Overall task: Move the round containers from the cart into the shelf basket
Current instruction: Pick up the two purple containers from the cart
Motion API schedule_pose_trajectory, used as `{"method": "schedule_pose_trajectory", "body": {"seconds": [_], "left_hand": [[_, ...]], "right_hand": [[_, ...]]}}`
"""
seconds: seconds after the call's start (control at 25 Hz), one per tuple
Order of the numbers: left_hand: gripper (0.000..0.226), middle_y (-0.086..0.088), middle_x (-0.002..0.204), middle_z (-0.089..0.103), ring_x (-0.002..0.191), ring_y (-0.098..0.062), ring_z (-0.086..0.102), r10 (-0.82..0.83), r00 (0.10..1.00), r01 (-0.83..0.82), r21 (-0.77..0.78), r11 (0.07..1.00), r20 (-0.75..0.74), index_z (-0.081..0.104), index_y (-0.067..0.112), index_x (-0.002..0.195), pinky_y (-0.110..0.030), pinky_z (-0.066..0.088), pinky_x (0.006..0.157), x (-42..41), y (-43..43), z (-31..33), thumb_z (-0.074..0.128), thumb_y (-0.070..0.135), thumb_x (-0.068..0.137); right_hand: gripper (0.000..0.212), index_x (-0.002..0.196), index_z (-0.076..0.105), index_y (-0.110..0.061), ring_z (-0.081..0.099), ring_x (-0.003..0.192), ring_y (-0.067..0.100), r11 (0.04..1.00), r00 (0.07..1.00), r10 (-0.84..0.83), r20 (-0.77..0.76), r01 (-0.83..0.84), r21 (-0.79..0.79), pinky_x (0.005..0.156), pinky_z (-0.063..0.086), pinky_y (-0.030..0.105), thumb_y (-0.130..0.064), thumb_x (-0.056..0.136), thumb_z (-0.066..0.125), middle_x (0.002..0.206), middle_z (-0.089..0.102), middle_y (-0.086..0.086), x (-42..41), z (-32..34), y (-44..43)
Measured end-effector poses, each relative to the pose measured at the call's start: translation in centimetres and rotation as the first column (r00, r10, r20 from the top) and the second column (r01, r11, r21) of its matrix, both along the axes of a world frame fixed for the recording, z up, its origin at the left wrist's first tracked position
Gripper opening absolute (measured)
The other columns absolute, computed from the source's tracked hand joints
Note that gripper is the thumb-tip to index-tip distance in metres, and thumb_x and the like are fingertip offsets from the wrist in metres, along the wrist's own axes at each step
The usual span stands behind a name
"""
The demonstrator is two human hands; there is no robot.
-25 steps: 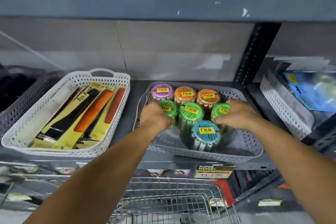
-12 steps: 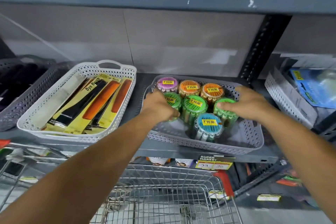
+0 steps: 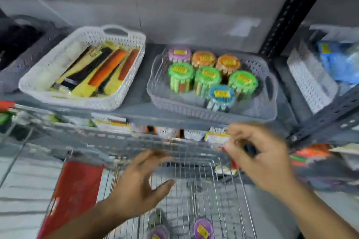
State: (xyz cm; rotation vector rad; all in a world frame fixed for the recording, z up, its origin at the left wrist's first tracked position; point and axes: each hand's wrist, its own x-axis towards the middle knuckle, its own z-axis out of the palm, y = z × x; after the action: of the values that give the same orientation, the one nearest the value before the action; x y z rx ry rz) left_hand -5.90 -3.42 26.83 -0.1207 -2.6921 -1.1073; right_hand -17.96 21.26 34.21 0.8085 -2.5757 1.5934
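Note:
A grey shelf basket (image 3: 174, 104) holds several round containers with coloured lids: one purple (image 3: 179, 54), two orange (image 3: 203, 59), three green (image 3: 207, 76) and one blue (image 3: 221, 94). Below it stands the wire cart (image 3: 196, 169). Two purple-lidded containers (image 3: 203, 228) lie on the cart's floor near the frame's bottom edge. My left hand (image 3: 140, 186) hovers over the cart with fingers spread, holding nothing. My right hand (image 3: 258, 157) is above the cart's right rim, fingers curled loosely, with nothing in it. The picture is blurred by motion.
A white basket (image 3: 85, 101) of long brush packs sits on the shelf to the left. A dark basket (image 3: 17, 48) lies further left, another white basket (image 3: 308, 83) to the right. A red panel (image 3: 75, 190) hangs on the cart's left side. A black upright (image 3: 295, 7) stands behind.
Both hands let go of the green containers and pulled back out of the shelf basket, down over the cart. The view tilted down, showing the cart's inside.

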Motion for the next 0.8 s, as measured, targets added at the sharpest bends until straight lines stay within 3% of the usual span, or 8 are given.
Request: {"method": "schedule_pose_trajectory", "body": {"seconds": [0.08,0.12,0.24,0.36,0.52,0.6,0.72,0.8], "left_hand": [[0.062,-0.004,0.135,0.058,0.127,-0.017,0.052,-0.039,0.95,0.067,-0.082,0.994,0.309,0.055,0.021,0.131,-0.033,0.049,0.102,4.1,0.0,-6.7,0.072,0.048,0.079],[0.072,-0.006,0.144,0.051,0.134,-0.02,0.046,-0.04,0.883,0.101,-0.105,0.989,0.467,0.048,0.021,0.139,-0.037,0.045,0.108,5.8,0.1,-9.5,0.074,0.049,0.077],[0.099,-0.004,0.16,0.028,0.146,-0.021,0.027,-0.029,0.671,0.132,-0.082,0.988,0.741,0.026,0.022,0.152,-0.031,0.028,0.119,8.4,0.4,-15.9,0.078,0.049,0.073],[0.107,-0.006,0.163,0.019,0.148,-0.023,0.021,-0.023,0.578,0.244,-0.146,0.959,0.816,0.017,0.019,0.154,-0.031,0.02,0.118,8.3,0.3,-20.4,0.082,0.041,0.072],[0.117,-0.011,0.165,0.012,0.15,-0.028,0.016,-0.015,0.493,0.381,-0.2,0.903,0.87,0.008,0.013,0.155,-0.037,0.021,0.122,9.0,-0.4,-24.2,0.087,0.028,0.069],[0.116,-0.011,0.164,0.017,0.149,-0.028,0.022,-0.075,0.484,0.453,-0.176,0.874,0.872,0.012,0.011,0.154,-0.037,0.026,0.12,9.4,-0.4,-24.9,0.088,0.02,0.067],[0.111,-0.01,0.153,0.038,0.136,-0.029,0.044,-0.141,0.508,0.457,-0.128,0.88,0.85,0.025,0.012,0.148,-0.039,0.044,0.109,9.4,-0.5,-25.6,0.092,0.012,0.059],[0.111,-0.009,0.149,0.043,0.13,-0.029,0.05,-0.173,0.516,0.461,-0.102,0.881,0.839,0.027,0.016,0.146,-0.043,0.05,0.102,9.3,-0.5,-26.4,0.091,0.009,0.056]], "right_hand": [[0.029,0.102,0.065,-0.043,0.064,0.083,-0.002,0.982,0.966,0.125,0.224,-0.153,0.111,0.072,0.046,0.01,-0.041,0.073,0.07,0.101,0.067,-0.019,3.4,-6.2,0.0],[0.034,0.106,0.063,-0.043,0.063,0.091,-0.001,0.945,0.925,0.167,0.341,-0.249,0.211,0.076,0.046,0.013,-0.043,0.074,0.072,0.105,0.067,-0.019,4.6,-9.6,0.0],[0.053,0.128,0.055,-0.026,0.053,0.118,0.009,0.727,0.841,0.213,0.497,-0.476,0.495,0.095,0.039,0.02,-0.044,0.08,0.07,0.129,0.056,-0.007,6.1,-18.7,0.2],[0.068,0.136,0.045,-0.023,0.045,0.125,0.021,0.531,0.799,0.206,0.565,-0.576,0.621,0.101,0.042,0.037,-0.063,0.081,0.054,0.138,0.047,0.004,6.4,-23.7,0.3],[0.061,0.134,0.047,-0.018,0.047,0.121,0.031,0.343,0.818,0.187,0.545,-0.574,0.743,0.093,0.049,0.043,-0.026,0.076,0.068,0.134,0.045,0.009,7.1,-27.5,1.6],[0.064,0.134,0.045,-0.018,0.046,0.123,0.034,0.229,0.799,0.239,0.552,-0.599,0.768,0.093,0.049,0.043,-0.025,0.077,0.071,0.138,0.043,0.011,7.7,-29.1,2.3],[0.076,0.141,0.033,-0.021,0.047,0.122,0.034,0.081,0.763,0.278,0.584,-0.624,0.777,0.09,0.05,0.045,-0.026,0.076,0.073,0.139,0.04,0.012,8.3,-31.0,2.9],[0.073,0.141,0.031,-0.023,0.05,0.118,0.035,0.038,0.755,0.352,0.553,-0.602,0.798,0.087,0.052,0.046,-0.023,0.079,0.068,0.139,0.04,0.012,8.3,-31.9,3.1]]}}
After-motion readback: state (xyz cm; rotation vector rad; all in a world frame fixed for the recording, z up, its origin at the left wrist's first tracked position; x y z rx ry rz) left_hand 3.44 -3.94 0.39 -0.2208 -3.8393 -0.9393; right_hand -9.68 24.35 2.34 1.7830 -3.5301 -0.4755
